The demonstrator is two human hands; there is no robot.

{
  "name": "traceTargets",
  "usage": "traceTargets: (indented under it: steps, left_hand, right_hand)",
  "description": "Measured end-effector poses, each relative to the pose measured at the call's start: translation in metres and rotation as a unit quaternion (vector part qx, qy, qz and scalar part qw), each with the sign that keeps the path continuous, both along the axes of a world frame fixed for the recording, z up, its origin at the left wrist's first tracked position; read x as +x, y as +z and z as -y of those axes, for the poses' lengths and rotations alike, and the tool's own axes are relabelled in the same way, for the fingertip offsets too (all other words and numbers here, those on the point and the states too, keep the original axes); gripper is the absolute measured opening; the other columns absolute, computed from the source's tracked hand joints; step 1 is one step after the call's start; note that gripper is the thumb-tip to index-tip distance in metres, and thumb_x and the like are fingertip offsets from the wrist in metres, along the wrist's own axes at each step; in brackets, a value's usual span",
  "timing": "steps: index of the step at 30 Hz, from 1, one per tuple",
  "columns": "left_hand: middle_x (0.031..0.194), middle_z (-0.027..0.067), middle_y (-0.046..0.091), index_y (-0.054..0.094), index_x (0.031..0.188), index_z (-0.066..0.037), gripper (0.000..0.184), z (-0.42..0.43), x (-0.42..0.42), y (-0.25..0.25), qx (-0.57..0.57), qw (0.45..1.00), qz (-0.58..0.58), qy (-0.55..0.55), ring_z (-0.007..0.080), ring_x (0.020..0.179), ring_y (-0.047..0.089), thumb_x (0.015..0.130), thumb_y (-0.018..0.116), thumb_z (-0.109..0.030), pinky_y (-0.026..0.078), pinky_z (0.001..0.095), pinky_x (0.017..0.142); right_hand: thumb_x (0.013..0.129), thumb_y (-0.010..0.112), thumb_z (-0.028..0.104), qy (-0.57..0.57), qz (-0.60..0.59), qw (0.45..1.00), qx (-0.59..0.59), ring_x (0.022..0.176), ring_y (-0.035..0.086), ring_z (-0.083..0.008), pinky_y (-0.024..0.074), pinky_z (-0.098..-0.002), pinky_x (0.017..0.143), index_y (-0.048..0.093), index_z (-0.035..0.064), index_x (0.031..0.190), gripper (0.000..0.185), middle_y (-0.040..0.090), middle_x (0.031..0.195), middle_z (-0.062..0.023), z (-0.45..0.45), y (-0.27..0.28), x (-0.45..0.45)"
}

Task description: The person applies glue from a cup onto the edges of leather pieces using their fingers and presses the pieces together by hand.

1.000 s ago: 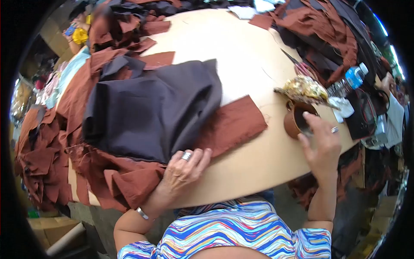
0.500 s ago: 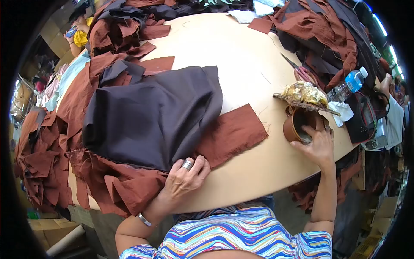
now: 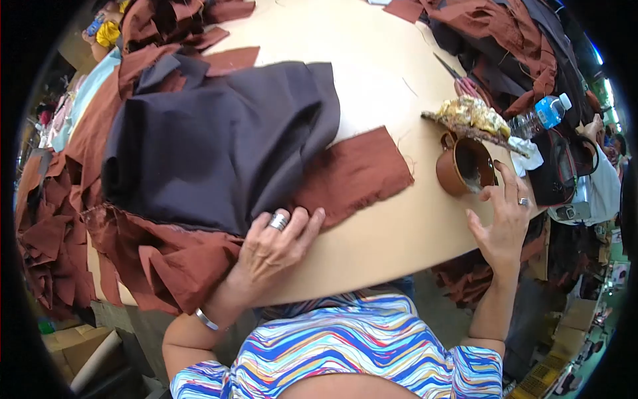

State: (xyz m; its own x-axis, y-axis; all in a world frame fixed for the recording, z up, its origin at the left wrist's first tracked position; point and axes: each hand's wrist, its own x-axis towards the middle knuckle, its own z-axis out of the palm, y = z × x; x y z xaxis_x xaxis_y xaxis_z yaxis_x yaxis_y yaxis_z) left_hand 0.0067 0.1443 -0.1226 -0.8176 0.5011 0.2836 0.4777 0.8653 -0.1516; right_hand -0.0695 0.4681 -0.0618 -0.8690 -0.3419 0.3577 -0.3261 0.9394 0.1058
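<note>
Bent fingers of my left hand (image 3: 276,246), with a ring on one, are closed at the near corner of a dark cloth (image 3: 193,146). That cloth lies over red-brown cloth; one frayed red-brown piece (image 3: 362,173) sticks out to the right. My right hand (image 3: 504,223) is just off the near right side of a brown mug (image 3: 453,174), fingers apart and nothing in them. The mug stands on the table, its handle on the far side; a pale residue shows inside. Beyond it is a lumpy yellowish thing on a dark, stick-like base (image 3: 475,118), its kind unclear.
Scissors (image 3: 467,88) with reddish handles and a water bottle (image 3: 548,113) lie at the right, near white tissue (image 3: 527,158) and a black bag (image 3: 553,166). Red-brown and dark cloth piles (image 3: 485,33) cover the table's far right and left. Another person (image 3: 106,33) is at the far left.
My right hand has drawn out of the mug toward me and right, its fingers spreading. My left hand stays at the cloth's corner. The whole view has shifted slightly.
</note>
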Motion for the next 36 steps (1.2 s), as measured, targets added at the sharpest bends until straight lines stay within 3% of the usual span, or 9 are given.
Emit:
traceTargets:
  steps: [4,7,10,14,20,26,29,36]
  left_hand:
    - [0.090,0.0038,0.051,0.058,0.120,-0.008,0.045,-0.001,0.001,0.001,0.013,1.000,0.020,0.003,0.0168,0.072,0.052,0.075,0.054,-0.014,0.040,0.0325,0.064]
    - [0.091,0.0044,0.051,0.057,0.121,-0.008,0.048,-0.001,0.001,0.001,0.008,1.000,0.020,0.005,0.0176,0.072,0.052,0.074,0.055,-0.015,0.040,0.0333,0.065]
    - [0.091,0.0048,0.051,0.057,0.121,-0.008,0.049,-0.002,0.002,-0.001,0.010,1.000,0.023,0.006,0.0181,0.073,0.052,0.073,0.056,-0.015,0.040,0.0333,0.064]
    - [0.091,0.0046,0.051,0.057,0.121,-0.010,0.049,-0.001,0.001,-0.001,0.006,1.000,0.015,0.009,0.0180,0.073,0.052,0.073,0.056,-0.014,0.040,0.0328,0.064]
    - [0.088,0.0031,0.051,0.060,0.118,-0.011,0.046,-0.001,0.002,0.002,0.007,1.000,0.017,0.022,0.0166,0.072,0.052,0.072,0.056,-0.012,0.040,0.0320,0.065]
    - [0.087,0.0029,0.052,0.061,0.115,-0.010,0.044,0.000,0.003,0.002,0.010,0.999,0.017,0.027,0.0164,0.072,0.052,0.071,0.056,-0.011,0.040,0.0317,0.065]
    - [0.088,0.0030,0.052,0.061,0.115,-0.009,0.044,0.000,0.003,0.001,0.002,1.000,0.009,0.027,0.0162,0.072,0.053,0.071,0.056,-0.011,0.040,0.0315,0.065]
    - [0.089,0.0028,0.054,0.062,0.114,-0.009,0.043,0.002,0.005,0.000,0.004,0.999,0.002,0.035,0.0159,0.073,0.054,0.070,0.057,-0.011,0.040,0.0314,0.065]
  right_hand:
    - [0.063,0.065,0.002,0.091,0.077,0.989,-0.088,0.104,0.048,-0.0296,0.0363,-0.0429,0.087,0.060,0.0097,0.096,0.034,0.052,0.111,-0.0096,0.027,-0.009,0.021]
    - [0.066,0.056,-0.006,0.104,0.125,0.971,-0.177,0.093,0.049,-0.0299,0.0392,-0.0403,0.082,0.061,0.0078,0.109,0.046,0.053,0.100,-0.0117,0.046,-0.038,0.017]
    - [0.067,0.050,-0.011,0.111,0.159,0.949,-0.250,0.089,0.048,-0.0308,0.0409,-0.0389,0.079,0.058,0.0061,0.118,0.055,0.052,0.097,-0.0136,0.052,-0.060,0.006]
    - [0.069,0.047,-0.010,0.131,0.186,0.940,-0.255,0.091,0.050,-0.0316,0.0416,-0.0406,0.081,0.056,0.0041,0.121,0.054,0.052,0.096,-0.0134,0.054,-0.072,-0.005]
    - [0.075,0.047,-0.004,0.080,0.121,0.987,-0.073,0.094,0.052,-0.0300,0.0436,-0.0395,0.084,0.050,-0.0016,0.126,0.052,0.053,0.099,-0.0143,0.070,-0.071,-0.004]
    - [0.078,0.054,0.010,0.088,0.026,0.993,0.081,0.087,0.052,-0.0192,0.0416,-0.0341,0.072,0.053,-0.0023,0.119,0.043,0.052,0.093,-0.0068,0.083,-0.071,0.008]
    - [0.077,0.055,0.011,0.137,0.010,0.987,0.089,0.085,0.051,-0.0167,0.0389,-0.0338,0.071,0.056,-0.0002,0.117,0.042,0.052,0.091,-0.0051,0.081,-0.065,0.012]
    - [0.078,0.054,0.012,0.096,-0.026,0.984,0.145,0.086,0.050,-0.0185,0.0356,-0.0353,0.072,0.055,0.0122,0.126,0.049,0.053,0.093,-0.0029,0.067,-0.068,-0.008]
